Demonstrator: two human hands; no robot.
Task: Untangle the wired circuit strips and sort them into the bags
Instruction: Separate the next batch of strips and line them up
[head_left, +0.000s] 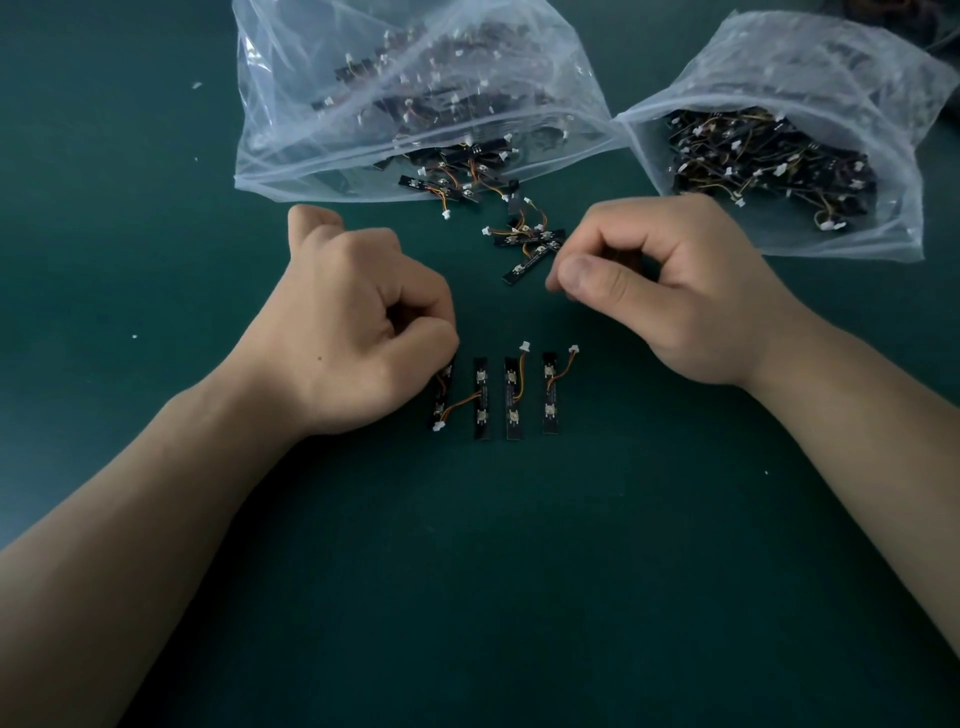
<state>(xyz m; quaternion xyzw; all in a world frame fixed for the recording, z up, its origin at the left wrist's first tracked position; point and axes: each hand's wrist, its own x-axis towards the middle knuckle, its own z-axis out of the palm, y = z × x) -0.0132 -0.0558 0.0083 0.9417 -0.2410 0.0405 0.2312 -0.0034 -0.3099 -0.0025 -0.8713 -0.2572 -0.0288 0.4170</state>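
On my feed a dark green table (467, 597) fills the frame, with both bare forearms reaching in from the bottom corners. Just below the centre of the frame, four black circuit strips lie side by side in an upright row, each with a short orange wire ending in a white plug. The left hand (353, 322) sits at the left of centre, fingers curled, its thumb and forefinger closed on the upper end of the leftmost strip (442, 397); the rest of that strip lies on the table below the fingertips. The other three strips (513, 397) lie free, just to its right. The right hand (670, 291), right of centre, is also curled, thumb and forefinger tips pressed together; I cannot tell whether anything is between them. Those tips are just beside the lower right edge of a loose tangle of strips (530, 241) lying between the two hands, slightly higher in the frame. At upper centre a clear plastic bag (322, 130) lies with strips spilling from its mouth. A second clear bag (857, 78), at upper right, is open and packed with wired strips.
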